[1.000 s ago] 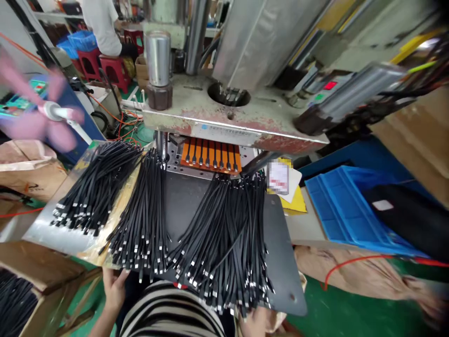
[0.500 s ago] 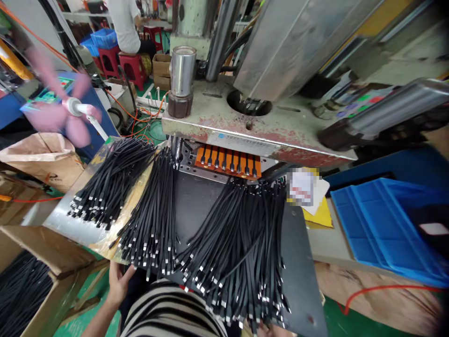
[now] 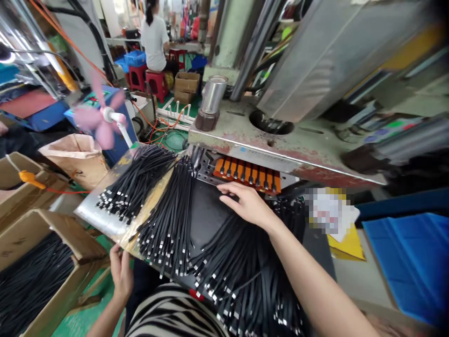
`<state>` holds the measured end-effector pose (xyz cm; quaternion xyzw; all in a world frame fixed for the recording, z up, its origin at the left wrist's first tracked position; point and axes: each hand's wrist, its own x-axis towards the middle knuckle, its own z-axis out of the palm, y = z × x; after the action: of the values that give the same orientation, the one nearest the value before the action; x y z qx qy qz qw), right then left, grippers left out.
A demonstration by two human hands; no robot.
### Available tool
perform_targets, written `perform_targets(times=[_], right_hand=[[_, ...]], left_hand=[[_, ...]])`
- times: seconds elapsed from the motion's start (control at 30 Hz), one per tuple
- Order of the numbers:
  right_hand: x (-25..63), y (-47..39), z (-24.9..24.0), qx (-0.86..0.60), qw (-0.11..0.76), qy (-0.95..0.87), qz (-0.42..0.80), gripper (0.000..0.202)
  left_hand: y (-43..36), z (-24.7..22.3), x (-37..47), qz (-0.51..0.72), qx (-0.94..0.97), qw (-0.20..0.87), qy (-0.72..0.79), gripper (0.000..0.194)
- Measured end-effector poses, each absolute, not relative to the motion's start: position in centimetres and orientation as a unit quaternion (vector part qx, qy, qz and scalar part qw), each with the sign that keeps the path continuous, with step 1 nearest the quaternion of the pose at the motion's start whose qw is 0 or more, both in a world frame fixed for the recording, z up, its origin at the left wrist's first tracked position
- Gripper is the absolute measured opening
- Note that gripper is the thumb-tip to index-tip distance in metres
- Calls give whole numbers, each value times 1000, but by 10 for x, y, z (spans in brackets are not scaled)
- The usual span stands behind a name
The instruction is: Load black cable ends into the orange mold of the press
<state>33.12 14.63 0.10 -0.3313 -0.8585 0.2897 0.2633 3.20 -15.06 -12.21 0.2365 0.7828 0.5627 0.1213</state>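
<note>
Cables (image 3: pixel 245 262) lie near my loosely open right hand (image 3: pixel 250 206), best held clear of the far press (image 3: pixel 245 133), while my left hand (image 3: pixel 122 276), grip unclear, meets the table edge (image 3: pixel 101 229).

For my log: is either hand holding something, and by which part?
Nothing shows in the right hand near the orange block. The left hand is at the metal board's front edge; whether it grips it cannot be told.

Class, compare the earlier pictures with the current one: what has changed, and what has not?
The right hand rose from the near edge of the worktable toward the orange fixture. The left hand stayed at that edge; the cable bundles stayed put.
</note>
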Motion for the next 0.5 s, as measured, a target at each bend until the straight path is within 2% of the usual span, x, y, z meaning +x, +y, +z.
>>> perform_targets(times=[0.07, 0.13, 0.23, 0.3, 0.37, 0.43, 0.5], right_hand=[[307, 161, 1, -312, 266, -863, 296, 32], [303, 167, 3, -326, 321, -841, 289, 35], [321, 163, 7, -370, 421, -789, 251, 36], [341, 155, 10, -413, 406, -783, 228, 32], [360, 143, 11, -475, 290, -811, 183, 31], [376, 128, 9, -555, 102, -820, 97, 39], [386, 111, 6, -619, -62, -783, 16, 46]], left_hand=[[-152, -103, 24, 574, 223, 31, 787, 39], [-152, -84, 14, 594, 238, -6, 768, 35], [-136, -53, 2, 561, 352, 0, 749, 28], [-110, -31, 2, 473, 497, 31, 727, 19], [-72, -9, 8, 362, 645, 83, 668, 16], [-25, 8, 19, 264, 737, 106, 613, 22], [24, 19, 32, 191, 754, 80, 623, 29]])
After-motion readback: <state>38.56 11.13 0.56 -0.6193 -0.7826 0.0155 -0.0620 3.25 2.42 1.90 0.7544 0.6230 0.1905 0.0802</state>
